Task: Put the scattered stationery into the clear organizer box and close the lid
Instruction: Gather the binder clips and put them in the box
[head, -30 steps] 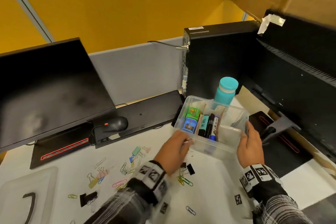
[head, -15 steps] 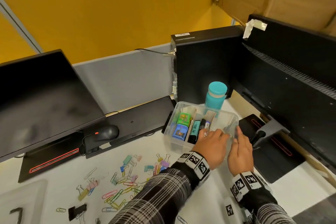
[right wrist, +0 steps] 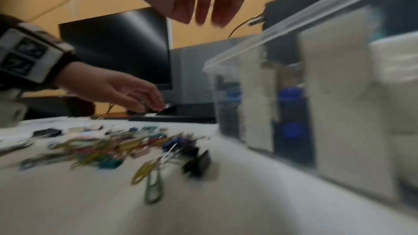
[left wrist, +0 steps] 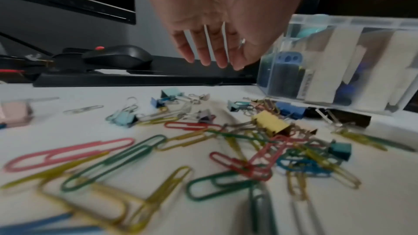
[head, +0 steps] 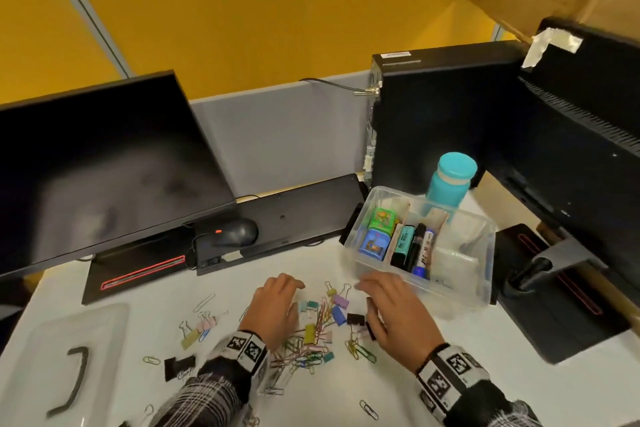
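Both grips spread, holding nothing: left hand point(head: 277, 308) and right hand point(head: 398, 312) hover over clips point(head: 318, 333) on tabletop point(head: 450, 374). Organizer box point(head: 485, 274) just beside, lid point(head: 52, 357) off.

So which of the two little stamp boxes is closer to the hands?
The blue stamp box, at the near end of the clear box; the green one sits behind it.

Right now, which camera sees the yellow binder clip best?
The left wrist view: the yellow binder clip sits close and fairly sharp among paper clips. The head view shows it small; the right wrist view is too blurred to pick it out.
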The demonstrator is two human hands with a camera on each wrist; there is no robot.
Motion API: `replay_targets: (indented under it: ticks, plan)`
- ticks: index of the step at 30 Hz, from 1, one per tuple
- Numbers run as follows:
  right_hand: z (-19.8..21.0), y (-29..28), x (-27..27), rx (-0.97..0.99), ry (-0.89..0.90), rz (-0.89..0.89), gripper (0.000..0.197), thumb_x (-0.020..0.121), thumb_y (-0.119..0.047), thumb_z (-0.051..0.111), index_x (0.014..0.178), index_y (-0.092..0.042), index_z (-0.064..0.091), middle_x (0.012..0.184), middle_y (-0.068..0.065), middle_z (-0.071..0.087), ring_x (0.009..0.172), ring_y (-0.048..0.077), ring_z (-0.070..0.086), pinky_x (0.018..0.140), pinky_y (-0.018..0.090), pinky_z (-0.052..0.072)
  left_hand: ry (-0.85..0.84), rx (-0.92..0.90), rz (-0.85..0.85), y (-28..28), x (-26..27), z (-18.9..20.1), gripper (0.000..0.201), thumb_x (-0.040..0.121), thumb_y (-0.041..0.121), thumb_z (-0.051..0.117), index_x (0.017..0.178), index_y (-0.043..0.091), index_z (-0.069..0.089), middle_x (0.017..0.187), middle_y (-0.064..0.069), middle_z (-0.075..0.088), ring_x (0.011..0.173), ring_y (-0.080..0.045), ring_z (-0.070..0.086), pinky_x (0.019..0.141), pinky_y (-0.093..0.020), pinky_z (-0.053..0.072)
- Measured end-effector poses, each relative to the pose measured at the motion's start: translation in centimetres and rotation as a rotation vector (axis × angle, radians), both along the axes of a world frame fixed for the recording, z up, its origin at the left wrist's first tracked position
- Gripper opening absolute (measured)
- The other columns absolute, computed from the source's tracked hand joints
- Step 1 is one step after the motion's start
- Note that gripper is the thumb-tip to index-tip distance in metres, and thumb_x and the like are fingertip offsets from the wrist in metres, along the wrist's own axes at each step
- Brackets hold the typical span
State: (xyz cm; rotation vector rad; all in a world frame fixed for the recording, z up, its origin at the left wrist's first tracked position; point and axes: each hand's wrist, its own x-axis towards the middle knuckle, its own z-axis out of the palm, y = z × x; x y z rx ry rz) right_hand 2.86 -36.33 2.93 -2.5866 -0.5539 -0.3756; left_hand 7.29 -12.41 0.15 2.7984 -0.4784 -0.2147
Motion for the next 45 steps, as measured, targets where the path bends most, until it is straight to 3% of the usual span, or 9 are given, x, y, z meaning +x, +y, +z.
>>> replay_targets:
  ticks: [5,12,17,21,28,31,33,36,45]
  plan:
    - [-5.0,3.4,2.6,-0.169,0.499,0.024,0.047,0.092,-0.016,0.047,0.137,-0.022,0.038,0.142,-0.001,0.036,0.122,0.020,0.040,0.099,0.027,0.037,0.074,0.058,-0.094,0.1,0.7,-1.2,0.042,0.094,0.023,0.044,0.136,0.022,0.042,0.137,0.002,0.044,0.123,-0.019,0.042,0.104,-0.031,0.035]
    - [-6.7,4.8,4.7,-0.323,0.575,-0.024,0.057,0.085,-0.009,0.057,0.136,-0.021,0.037,0.132,0.002,0.040,0.119,0.024,0.040,0.084,0.035,0.043,0.092,0.131,-0.135,-1.1,1.5,-2.2,0.042,0.092,0.010,0.045,0.134,0.017,0.045,0.132,-0.004,0.048,0.120,-0.023,0.044,0.100,-0.033,0.037]
    - [-6.6,4.8,4.4,-0.118,0.625,-0.109,0.048,0.089,-0.015,0.052,0.134,-0.022,0.037,0.129,0.003,0.041,0.114,0.024,0.048,0.091,0.035,0.046,0.081,0.079,-0.105,-0.2,1.3,-3.0,0.039,0.092,0.008,0.045,0.131,0.017,0.047,0.130,-0.004,0.047,0.117,-0.022,0.045,0.100,-0.031,0.039]
    - [-5.2,3.7,3.0,0.203,0.607,-0.193,0.032,0.086,-0.018,0.057,0.115,-0.029,0.048,0.111,-0.004,0.044,0.086,0.012,0.057,0.078,0.022,0.049,0.108,-0.086,-0.044,0.9,1.2,-3.2,0.034,0.091,0.004,0.045,0.122,0.014,0.054,0.132,-0.004,0.043,0.121,-0.021,0.046,0.103,-0.023,0.036]
    - [-4.6,1.5,1.7,0.420,0.589,-0.345,0.023,0.087,-0.001,0.047,0.074,-0.018,0.054,0.080,0.001,0.056,0.073,0.014,0.054,0.065,0.016,0.039,0.154,-0.216,0.153,0.4,1.9,-2.6,0.022,0.101,0.017,0.033,0.095,0.006,0.051,0.101,-0.004,0.040,0.079,-0.016,0.048,0.073,-0.016,0.034]
    - [-4.1,1.0,1.4,0.207,0.586,-0.284,0.001,0.089,-0.019,0.053,0.090,-0.019,0.053,0.090,-0.002,0.054,0.079,0.013,0.051,0.068,0.017,0.038,0.168,-0.178,0.133,-0.8,2.2,-2.4,0.016,0.099,0.015,0.033,0.089,0.010,0.045,0.105,-0.008,0.043,0.079,-0.015,0.046,0.074,-0.023,0.040]
    - [-4.2,1.1,1.4,-0.059,0.614,-0.173,0.024,0.089,-0.026,0.054,0.112,-0.021,0.052,0.109,-0.002,0.049,0.098,0.015,0.048,0.080,0.021,0.041,0.202,-0.134,0.085,-1.1,2.4,-2.3,0.010,0.092,0.008,0.043,0.096,0.017,0.046,0.109,-0.004,0.041,0.082,-0.015,0.049,0.074,-0.024,0.045]
    - [-4.4,1.7,1.7,-0.266,0.652,-0.041,0.042,0.091,-0.021,0.049,0.132,-0.025,0.043,0.123,0.002,0.042,0.115,0.022,0.039,0.091,0.031,0.042,0.256,0.016,-0.125,-0.9,2.7,-2.7,0.047,0.083,-0.003,0.051,0.117,0.029,0.044,0.110,0.000,0.035,0.082,-0.014,0.045,0.074,-0.025,0.047]
    - [-4.2,2.6,2.1,-0.406,0.616,0.054,0.037,0.090,-0.026,0.050,0.124,-0.015,0.044,0.126,0.007,0.045,0.115,0.026,0.040,0.089,0.034,0.039,0.191,0.133,-0.212,0.2,2.5,-2.9,0.026,0.092,0.017,0.052,0.118,0.018,0.049,0.117,-0.004,0.042,0.097,-0.020,0.049,0.084,-0.028,0.045]
